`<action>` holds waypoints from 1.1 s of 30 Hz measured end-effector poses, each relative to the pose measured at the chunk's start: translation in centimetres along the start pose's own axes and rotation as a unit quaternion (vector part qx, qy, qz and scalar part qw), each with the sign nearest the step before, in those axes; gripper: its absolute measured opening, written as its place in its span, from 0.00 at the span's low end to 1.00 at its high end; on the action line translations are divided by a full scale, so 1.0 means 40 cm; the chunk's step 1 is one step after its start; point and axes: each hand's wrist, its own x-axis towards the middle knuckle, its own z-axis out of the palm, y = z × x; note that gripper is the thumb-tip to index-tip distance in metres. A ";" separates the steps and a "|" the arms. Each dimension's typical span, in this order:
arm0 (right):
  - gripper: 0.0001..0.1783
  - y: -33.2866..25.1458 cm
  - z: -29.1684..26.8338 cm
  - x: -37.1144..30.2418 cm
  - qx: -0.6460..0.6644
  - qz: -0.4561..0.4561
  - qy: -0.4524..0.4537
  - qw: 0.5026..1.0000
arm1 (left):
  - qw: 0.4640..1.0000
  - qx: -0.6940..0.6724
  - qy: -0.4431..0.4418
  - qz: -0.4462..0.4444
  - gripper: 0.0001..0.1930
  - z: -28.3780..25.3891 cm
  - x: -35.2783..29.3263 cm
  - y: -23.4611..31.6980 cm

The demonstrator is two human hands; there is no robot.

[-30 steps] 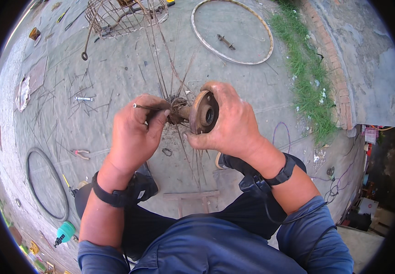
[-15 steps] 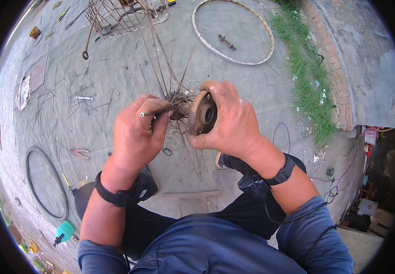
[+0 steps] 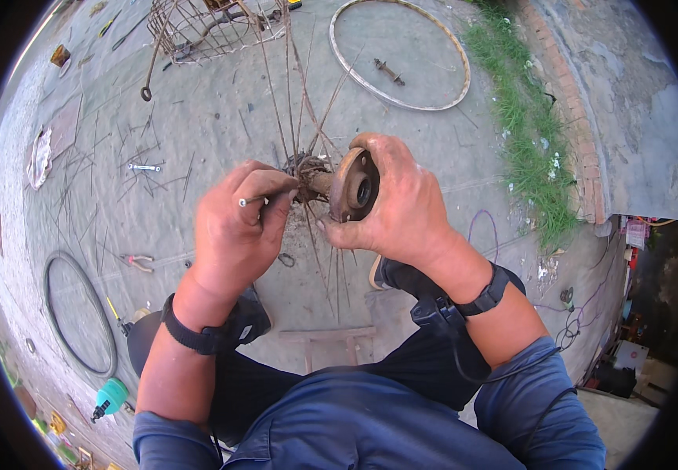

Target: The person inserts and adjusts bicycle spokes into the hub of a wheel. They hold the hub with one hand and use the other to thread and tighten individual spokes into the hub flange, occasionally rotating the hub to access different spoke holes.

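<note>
A rusty wheel hub [image 3: 320, 183] with a round drum-like end [image 3: 348, 191] is raised in front of me, thin bent spokes [image 3: 290, 86] sticking up and down from it. My right hand [image 3: 408, 197] is closed around the rim of the drum end, thumb below and fingers on top. At the hub's other side, my left hand [image 3: 239, 219] pinches a thin metal rod [image 3: 243, 202] whose pale tip pokes out to the left. The rod's far end is hidden behind the fingers, close to the spoke roots.
A bare wheel rim [image 3: 465, 66] lies at the far right, an axle [image 3: 389, 72] inside it. On the left are loose spokes, a wrench [image 3: 145, 168], pliers [image 3: 137, 262], a tyre [image 3: 50, 301] and a teal bottle [image 3: 112, 398]. A wire basket [image 3: 198, 35] stands far ahead.
The hub has turned and shifted slightly right in my right hand, and its spokes have swung to new angles. My left hand stays almost in place with the rod.
</note>
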 end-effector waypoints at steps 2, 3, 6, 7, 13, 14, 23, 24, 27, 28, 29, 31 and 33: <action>0.53 0.001 0.000 0.000 0.010 0.006 -0.002 1.000 | 0.999 -0.015 -0.029 -0.023 0.11 0.005 -0.010 0.001; 0.52 0.001 0.000 0.000 0.011 0.006 -0.003 1.000 | 0.998 -0.023 -0.044 -0.034 0.11 0.007 -0.013 0.002; 0.51 0.004 0.002 -0.002 0.022 0.023 -0.003 0.999 | 0.998 -0.048 -0.008 -0.050 0.10 0.010 -0.020 -0.003; 0.50 0.007 0.000 0.005 0.028 0.036 0.001 0.999 | 0.995 -0.067 0.010 -0.067 0.09 0.012 -0.021 -0.005; 0.49 0.008 -0.019 0.017 0.099 0.117 -0.038 0.987 | 0.949 -0.217 0.073 -0.219 0.03 0.001 -0.018 0.016; 0.49 0.004 -0.026 0.021 0.125 0.139 -0.059 0.981 | 0.951 -0.208 0.068 -0.219 0.03 0.000 -0.020 0.013; 0.49 0.039 -0.016 0.016 0.220 0.157 -0.066 0.961 | 0.911 -0.265 0.068 -0.309 0.05 -0.012 -0.012 0.023; 0.48 0.043 -0.013 0.016 0.227 0.154 -0.063 0.960 | 0.909 -0.277 0.074 -0.303 0.05 -0.011 -0.014 0.020; 0.47 0.050 -0.008 0.015 0.250 0.149 -0.056 0.955 | 0.907 -0.295 0.092 -0.286 0.06 -0.005 -0.015 0.022; 0.47 0.048 -0.008 0.016 0.260 0.148 -0.056 0.952 | 0.907 -0.298 0.100 -0.281 0.06 -0.004 -0.016 0.024; 0.47 0.046 -0.009 0.017 0.271 0.147 -0.055 0.950 | 0.920 -0.275 0.092 -0.264 0.06 -0.005 -0.018 0.022; 0.46 0.039 -0.010 0.014 0.247 0.143 -0.058 0.957 | 0.944 -0.227 0.076 -0.228 0.06 -0.004 -0.024 0.013; 0.46 0.033 -0.011 0.012 0.236 0.147 -0.065 0.958 | 0.960 -0.204 0.053 -0.182 0.06 0.001 -0.037 -0.006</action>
